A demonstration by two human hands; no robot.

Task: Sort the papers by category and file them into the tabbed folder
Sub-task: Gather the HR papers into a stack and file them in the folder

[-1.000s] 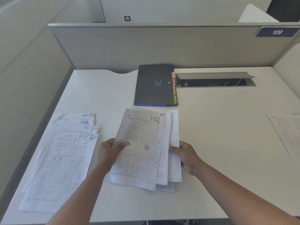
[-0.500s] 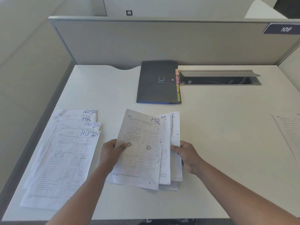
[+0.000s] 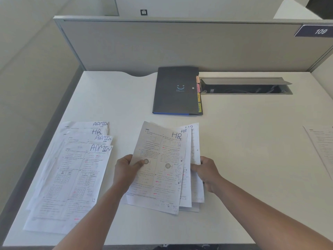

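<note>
A fanned bundle of printed sheets marked HR (image 3: 162, 166) is held above the white desk (image 3: 243, 150) in front of me. My left hand (image 3: 126, 170) grips its left edge, thumb on the top sheet. My right hand (image 3: 207, 170) pinches the right edge of the sheets behind. A spread pile of papers marked ADMIN and HR (image 3: 75, 170) lies flat at the desk's left. The dark tabbed folder (image 3: 175, 91) lies closed at the back centre, coloured tabs (image 3: 198, 94) sticking out of its right side.
Another printed sheet (image 3: 320, 141) lies at the desk's right edge. An open cable tray (image 3: 245, 86) is sunk into the desk beside the folder. A grey partition (image 3: 180, 44) with a plate numbered 109 closes off the back.
The HR bundle has stayed in both hands, its sheets fanned slightly wider. The view has shifted a little.
</note>
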